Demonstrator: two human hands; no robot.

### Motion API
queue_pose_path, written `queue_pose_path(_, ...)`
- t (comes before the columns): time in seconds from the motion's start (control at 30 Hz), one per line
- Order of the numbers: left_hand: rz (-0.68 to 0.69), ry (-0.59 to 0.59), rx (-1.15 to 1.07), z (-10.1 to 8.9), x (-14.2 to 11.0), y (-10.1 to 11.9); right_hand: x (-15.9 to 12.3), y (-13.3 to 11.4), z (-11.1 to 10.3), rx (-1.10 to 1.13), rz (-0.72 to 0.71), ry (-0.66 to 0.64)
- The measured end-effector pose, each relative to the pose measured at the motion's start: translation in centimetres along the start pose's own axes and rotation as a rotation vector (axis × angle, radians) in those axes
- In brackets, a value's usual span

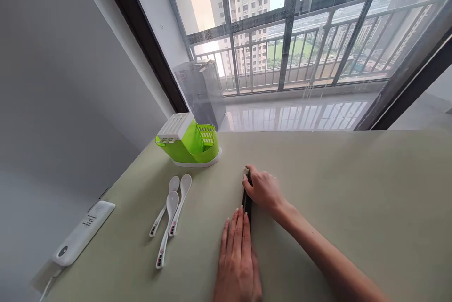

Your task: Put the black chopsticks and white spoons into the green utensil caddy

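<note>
A bundle of black chopsticks [246, 202] lies on the table, pointing away from me. Thumb and fingers of my right hand [264, 190] are closed around its far end. My left hand [236, 259] stretches flat over the near end with its fingers straight, fingertips touching the chopsticks; it hides their lower part. Left of my hands are three white spoons: one at the back [173, 184], one in front [172, 204] and one on the right [185, 183]. Their handles carry dark and red marks.
Behind the spoons stands a green cutlery holder [183, 149] with a white slotted top and white base. A white power strip [84, 231] with a cable lies along the table's left edge. Past the pale green table [353, 189] is a large window onto a balcony.
</note>
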State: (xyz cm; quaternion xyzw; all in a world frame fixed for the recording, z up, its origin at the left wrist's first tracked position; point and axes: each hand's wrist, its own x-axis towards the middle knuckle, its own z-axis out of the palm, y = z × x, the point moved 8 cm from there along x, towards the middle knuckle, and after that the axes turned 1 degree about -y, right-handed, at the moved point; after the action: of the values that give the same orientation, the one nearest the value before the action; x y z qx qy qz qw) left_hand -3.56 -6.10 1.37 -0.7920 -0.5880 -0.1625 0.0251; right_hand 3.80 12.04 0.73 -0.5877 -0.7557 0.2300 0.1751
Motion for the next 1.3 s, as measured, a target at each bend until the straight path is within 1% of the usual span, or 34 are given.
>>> queue_pose_path(0.13, -0.021, 0.006, -0.030, -0.1, 0.0, 0.0, 0.3, 0.8, -0.4, 0.049, -0.025, 0.036)
queue_pose_path(0.3, -0.045, 0.015, -0.094, -0.5, 0.0, 0.1, 0.6, 1.9, -1.0, 0.234, -0.059, 0.121)
queue_pose_path(0.4, -0.075, 0.010, -0.183, -1.4, 0.0, -0.1, 0.7, 2.5, -1.3, 0.362, -0.080, 0.157)
queue_pose_path(0.47, -0.101, 0.012, -0.220, -2.4, 0.1, -0.8, 0.7, 2.7, -1.4, 0.432, -0.087, 0.173)
queue_pose_path(0.5, -0.126, 0.026, -0.219, -3.1, 0.1, -1.6, 0.7, 2.8, -1.5, 0.460, -0.090, 0.178)
queue_pose_path(0.57, -0.199, 0.077, -0.175, -4.6, 0.0, -4.0, 0.7, 2.9, -1.5, 0.505, -0.095, 0.181)
queue_pose_path(0.7, -0.367, 0.205, 0.038, -7.3, -0.7, -11.0, 0.8, 2.8, -1.3, 0.558, -0.100, 0.178)
queue_pose_path(0.77, -0.415, 0.240, 0.146, -7.8, -1.5, -14.2, 0.9, 2.7, -1.3, 0.570, -0.101, 0.177)
queue_pose_path(0.83, -0.446, 0.221, 0.223, -7.7, -2.3, -16.4, 0.9, 2.7, -1.3, 0.574, -0.102, 0.178)
queue_pose_path(0.9, -0.470, 0.159, 0.263, -7.1, -3.2, -17.7, 0.9, 2.7, -1.3, 0.572, -0.101, 0.178)
queue_pose_path(1.03, -0.485, 0.032, 0.247, -5.9, -4.1, -18.1, 0.8, 2.6, -1.3, 0.560, -0.100, 0.172)
queue_pose_path(1.17, -0.510, -0.038, 0.197, -5.3, -3.8, -18.7, 0.8, 2.7, -1.2, 0.544, -0.101, 0.167)
queue_pose_path(1.3, -0.493, -0.055, 0.207, -5.2, -2.8, -19.6, 0.8, 2.8, -1.1, 0.537, -0.107, 0.160)
